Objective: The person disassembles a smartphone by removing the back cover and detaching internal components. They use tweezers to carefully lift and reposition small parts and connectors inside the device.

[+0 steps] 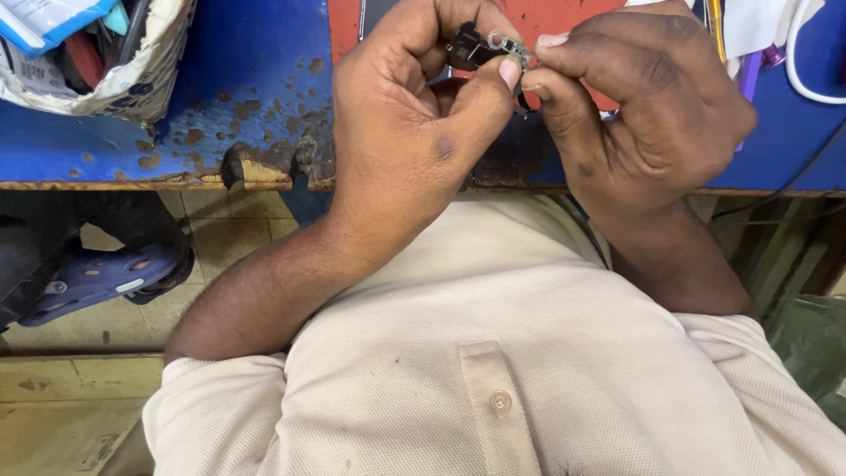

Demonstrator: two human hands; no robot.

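Here the small black part (471, 46) sits high between both hands, above the far edge of the worn blue table (256, 88) and over a red mat (564, 18), so neither hand has to travel to reach it. A thin bright metal piece (509, 46) sticks out of the black part toward the right, and the pair's long axis runs roughly left to right across the view, tilting slightly downward at the metal end. The left hand (401, 123) is closed around the black part, its thumb tip pressed up against the metal piece from below and its fingers curled over the top. The right hand (648, 106) is also curled tight, pinching the outer end of the metal piece between fingertip and thumb; how much of the piece is hidden inside that pinch I cannot tell. Both hands touch at the fingertips. Off to the left a torn paper bag (115, 75) of odds and ends stands on the table.
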